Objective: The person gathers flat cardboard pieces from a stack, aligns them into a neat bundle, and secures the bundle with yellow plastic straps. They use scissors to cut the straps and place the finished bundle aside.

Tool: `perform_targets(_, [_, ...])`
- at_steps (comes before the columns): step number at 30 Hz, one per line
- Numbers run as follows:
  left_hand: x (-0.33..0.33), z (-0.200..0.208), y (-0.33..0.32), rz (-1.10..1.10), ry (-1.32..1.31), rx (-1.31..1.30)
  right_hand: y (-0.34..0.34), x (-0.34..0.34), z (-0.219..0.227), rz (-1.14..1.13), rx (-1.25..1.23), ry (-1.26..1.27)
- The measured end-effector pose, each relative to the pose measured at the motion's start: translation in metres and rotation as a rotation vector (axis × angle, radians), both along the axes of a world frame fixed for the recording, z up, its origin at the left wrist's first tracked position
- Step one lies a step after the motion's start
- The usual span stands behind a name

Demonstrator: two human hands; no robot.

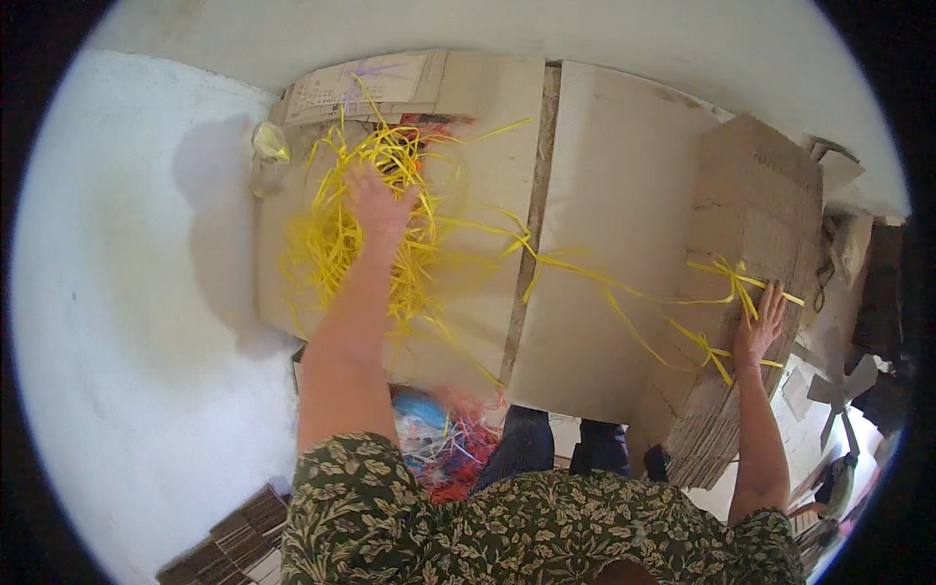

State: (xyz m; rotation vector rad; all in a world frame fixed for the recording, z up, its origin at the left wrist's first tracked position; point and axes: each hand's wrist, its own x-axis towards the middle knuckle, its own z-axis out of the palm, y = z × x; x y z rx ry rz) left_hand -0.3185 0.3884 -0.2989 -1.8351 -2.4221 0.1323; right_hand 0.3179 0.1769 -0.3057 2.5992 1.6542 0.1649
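A loose tangle of yellow plastic strips (pixel 331 255) lies on the left part of the cardboard-covered table. My left hand (pixel 380 207) reaches into the tangle. Its fingers are blurred among the strips, so their grip is unclear. At the right, my right hand (pixel 759 328) lies with fingers stretched out on a tall stack of flattened cardboard (pixel 746 205). Yellow strips tied in a knot (pixel 733 283) run across that stack beside the hand, and a second knot (pixel 710 351) sits nearer to me. Loose strips trail over the table between tangle and stack.
Two cardboard sheets (pixel 614 175) cover the table, with a dark gap between them. Marked cardboard (pixel 366 88) lies at the back left. A yellowish-white object (pixel 270 144) is by the left wall. Colourful plastic scraps (pixel 444 444) lie below the front edge. A fan (pixel 846 392) stands at far right.
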Motion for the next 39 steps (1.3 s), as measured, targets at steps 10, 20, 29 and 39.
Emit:
perform_targets(10, [-0.063, -0.029, 0.062, 0.088, -0.139, -0.352, -0.006, 0.01, 0.002, 0.129, 0.151, 0.028])
perform_targets(20, [0.003, -0.072, -0.065, -0.78, -0.231, -0.367, -0.007, 0.016, 0.001, 0.151, 0.149, 0.038])
perform_targets(29, [-0.019, 0.006, 0.051, 0.02, -0.988, -0.037, -0.003, 0.008, 0.007, 0.234, 0.18, 0.009])
perform_targets(39, [-0.078, -0.133, 0.091, 0.007, -0.452, 0.033, -0.003, 0.009, 0.013, 0.243, 0.173, 0.088])
